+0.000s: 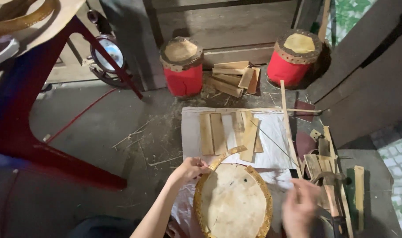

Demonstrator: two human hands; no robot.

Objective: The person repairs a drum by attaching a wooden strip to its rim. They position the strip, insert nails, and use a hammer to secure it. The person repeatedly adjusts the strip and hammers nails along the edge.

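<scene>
Drum (232, 203) with a pale skin and gold studded rim lies on white sheeting (192, 132) on the concrete floor (99, 132). Left hand (190, 169) pinches a loose gold rim strip (227, 155) at the drum's edge. Right hand (300, 207) is blurred; its grip cannot be told. 2 red drums (183, 66) stand behind, beside bamboo slats (232, 132).

Dim indoor light, brightest at ctr on white sheet (271, 132); corners dark. Right hand (300, 207) motion-blurred (fingers smeared). Wide-angle bend at edges. Soft shadows, no glare.
</scene>
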